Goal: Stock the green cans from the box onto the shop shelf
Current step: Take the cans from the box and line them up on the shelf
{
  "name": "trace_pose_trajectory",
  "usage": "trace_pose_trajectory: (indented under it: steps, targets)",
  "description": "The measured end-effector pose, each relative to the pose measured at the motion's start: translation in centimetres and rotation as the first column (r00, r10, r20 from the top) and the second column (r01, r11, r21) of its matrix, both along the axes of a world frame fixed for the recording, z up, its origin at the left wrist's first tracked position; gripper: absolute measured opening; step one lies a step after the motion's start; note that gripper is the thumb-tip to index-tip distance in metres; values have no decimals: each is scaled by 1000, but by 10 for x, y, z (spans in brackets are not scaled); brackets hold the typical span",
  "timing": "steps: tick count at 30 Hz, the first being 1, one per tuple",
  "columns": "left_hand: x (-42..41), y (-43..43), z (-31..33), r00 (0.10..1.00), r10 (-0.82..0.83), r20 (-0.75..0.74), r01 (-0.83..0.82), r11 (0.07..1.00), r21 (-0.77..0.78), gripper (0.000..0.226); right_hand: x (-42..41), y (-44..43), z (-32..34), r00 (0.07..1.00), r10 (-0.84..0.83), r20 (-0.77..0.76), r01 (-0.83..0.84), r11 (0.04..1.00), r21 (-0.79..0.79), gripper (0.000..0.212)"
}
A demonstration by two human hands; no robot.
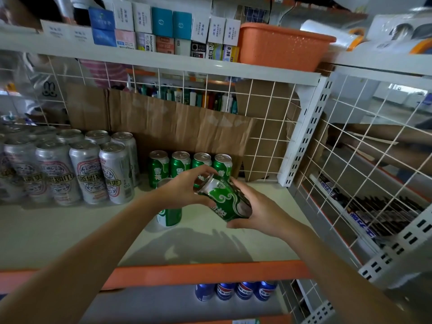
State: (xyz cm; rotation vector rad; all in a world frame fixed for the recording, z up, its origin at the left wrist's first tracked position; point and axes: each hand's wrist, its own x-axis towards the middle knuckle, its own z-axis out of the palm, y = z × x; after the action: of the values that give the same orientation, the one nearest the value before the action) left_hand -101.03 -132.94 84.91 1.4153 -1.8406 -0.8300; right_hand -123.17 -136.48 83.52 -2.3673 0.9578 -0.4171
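A green can (224, 198) lies tilted in the air above the white shelf (70, 230), its top pointing up and left. My right hand (254, 211) cups its lower end and my left hand (184, 189) grips its top. Under my left wrist another green can (169, 215) stands upright on the shelf, partly hidden. Several green cans (180, 164) stand in a row at the back of the shelf, against brown cardboard. The box is not in view.
Tall silver cans (88, 169) fill the shelf's left side. A white wire grid (264, 127) backs the shelf, and a wire side panel (364, 174) closes its right. Blue cans (236, 291) sit on the shelf below. An orange basket (280, 45) and small boxes stand above.
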Motion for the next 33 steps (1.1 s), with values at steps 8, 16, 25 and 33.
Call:
trace_pose_trajectory:
  steps: [8, 16, 25, 33]
  targets:
    - [-13, 0, 21, 962, -76, 261, 79, 997, 0, 72, 2, 5, -8, 997, -77, 12, 78, 997, -22, 89]
    - [-24, 3, 18, 976, -23, 218, 44, 995, -92, 84, -5, 8, -20, 954, -167, 248, 123, 975, 183, 90]
    - [-36, 11, -6, 875, -16, -484, 18, 1000, 0, 70, -4, 12, -23, 851, -212, 481, -24, 899, 438, 71]
    - [-42, 8, -6, 859, 49, -510, -80, 996, -40, 47, -1, 14, -36, 818, -249, 518, -72, 850, 522, 75]
